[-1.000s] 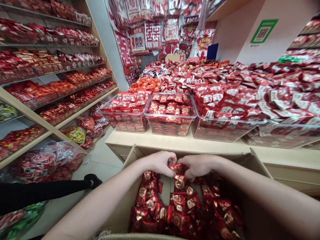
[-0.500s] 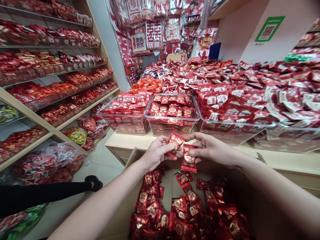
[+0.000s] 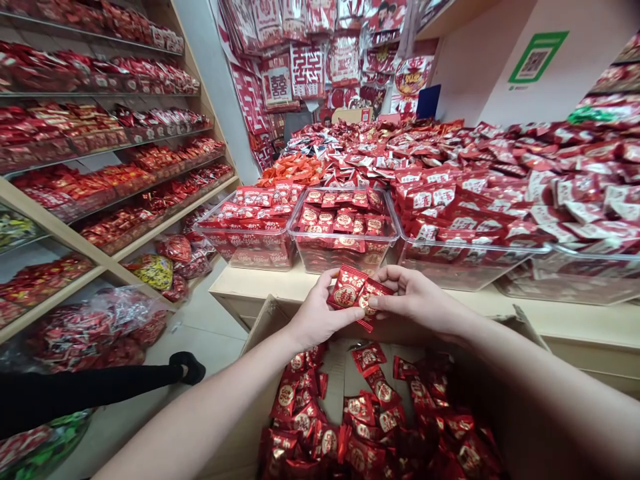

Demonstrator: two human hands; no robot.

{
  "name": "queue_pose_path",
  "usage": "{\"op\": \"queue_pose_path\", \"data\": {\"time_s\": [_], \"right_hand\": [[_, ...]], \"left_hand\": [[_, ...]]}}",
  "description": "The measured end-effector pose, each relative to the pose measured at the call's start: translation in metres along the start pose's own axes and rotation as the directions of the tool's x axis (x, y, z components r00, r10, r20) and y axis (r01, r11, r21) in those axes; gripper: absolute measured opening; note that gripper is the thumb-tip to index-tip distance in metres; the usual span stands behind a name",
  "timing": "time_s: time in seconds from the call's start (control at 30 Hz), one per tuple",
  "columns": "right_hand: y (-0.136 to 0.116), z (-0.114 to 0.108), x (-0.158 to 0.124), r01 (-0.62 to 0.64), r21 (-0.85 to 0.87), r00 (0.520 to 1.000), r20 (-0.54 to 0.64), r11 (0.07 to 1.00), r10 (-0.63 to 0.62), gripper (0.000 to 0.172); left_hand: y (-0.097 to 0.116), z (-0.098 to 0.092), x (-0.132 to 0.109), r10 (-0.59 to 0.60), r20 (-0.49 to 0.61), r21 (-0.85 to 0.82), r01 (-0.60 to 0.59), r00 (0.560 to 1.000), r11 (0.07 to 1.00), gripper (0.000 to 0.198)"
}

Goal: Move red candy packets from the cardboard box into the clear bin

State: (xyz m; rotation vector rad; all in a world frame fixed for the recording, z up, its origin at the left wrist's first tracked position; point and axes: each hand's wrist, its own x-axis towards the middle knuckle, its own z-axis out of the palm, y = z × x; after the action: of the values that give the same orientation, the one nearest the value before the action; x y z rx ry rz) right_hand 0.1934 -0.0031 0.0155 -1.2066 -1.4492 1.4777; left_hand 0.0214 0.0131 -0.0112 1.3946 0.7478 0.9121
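Observation:
My left hand [image 3: 323, 308] is closed on a red wrapped candy [image 3: 346, 288] with gold print, its thumb reaching along the lower edge. A second red candy [image 3: 371, 297] is pinched in my right hand [image 3: 413, 298], tilted and overlapping the first one. Both hands meet above an open cardboard box [image 3: 336, 383], where many similar red candies [image 3: 367, 413] lie loose on the bottom. Just beyond the hands stands a clear plastic bin [image 3: 345, 257] with neat rows of matching red candies [image 3: 345, 219].
More clear bins [image 3: 245, 247] of red packets line the wooden counter [image 3: 235, 283]. Shelves [image 3: 115, 93] of packets rise at left, with filled plastic bags [image 3: 95, 327] below. A person's black-clad leg and shoe [image 3: 187, 368] extend across the floor at left.
Both hands have come together. The right hand's candy has risen and moved left, now overlapping the left hand's candy. The left thumb has shifted down off the wrapper's face.

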Motion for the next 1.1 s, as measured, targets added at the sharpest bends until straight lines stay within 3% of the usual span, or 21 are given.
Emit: {"op": "queue_pose_path", "data": {"time_s": [0.13,0.2,0.37,0.47,0.53,0.7,0.8,0.97,1.03,1.1], "right_hand": [[0.003,0.002,0.003,0.069,-0.149,0.995,-0.054,0.986,-0.078,0.024],[0.003,0.003,0.004,0.056,-0.142,0.994,-0.088,0.988,-0.069,0.025],[0.0,0.008,0.002,-0.007,0.099,0.984,-0.176,0.995,0.025,0.029],[0.0,0.01,0.001,-0.07,0.314,0.986,-0.121,0.947,0.113,0.027],[0.001,0.01,0.002,-0.098,0.352,0.988,-0.079,0.931,0.133,0.025],[0.0,0.007,0.004,0.009,0.225,0.984,-0.174,0.974,0.031,0.025],[0.0,0.007,0.005,0.0,0.175,0.989,-0.148,0.985,0.026,0.024],[-0.009,0.002,0.002,0.058,-0.129,0.984,-0.159,0.99,-0.078,0.024],[-0.021,-0.006,0.002,0.121,-0.242,0.955,-0.237,0.963,-0.179,0.025],[-0.038,-0.014,0.007,0.186,-0.389,0.891,-0.32,0.902,-0.321,0.025]], "left_hand": [[0.001,-0.001,0.0,-0.006,-0.012,0.021,0.007,1.0,1.0,0.057],[0.002,-0.002,0.001,-0.007,-0.003,0.022,0.007,1.0,1.0,0.051],[0.005,-0.006,0.003,-0.008,0.031,0.044,0.007,0.999,0.999,0.037],[0.005,-0.008,0.003,-0.014,-0.029,0.01,0.014,0.999,1.0,0.036],[0.004,-0.008,0.003,-0.015,-0.098,-0.017,0.013,0.995,1.0,0.036],[0.004,-0.01,0.002,-0.006,-0.198,-0.004,0.006,0.98,1.0,0.028],[0.006,-0.012,0.003,0.023,-0.218,0.026,-0.018,0.976,1.0,0.025],[0.005,-0.014,0.007,0.042,-0.275,-0.1,-0.072,0.961,0.992,0.027],[0.004,-0.016,0.008,-0.002,-0.276,-0.186,-0.052,0.961,0.981,0.028],[0.004,-0.019,0.008,-0.048,-0.281,-0.227,-0.017,0.958,0.974,0.026]]}}
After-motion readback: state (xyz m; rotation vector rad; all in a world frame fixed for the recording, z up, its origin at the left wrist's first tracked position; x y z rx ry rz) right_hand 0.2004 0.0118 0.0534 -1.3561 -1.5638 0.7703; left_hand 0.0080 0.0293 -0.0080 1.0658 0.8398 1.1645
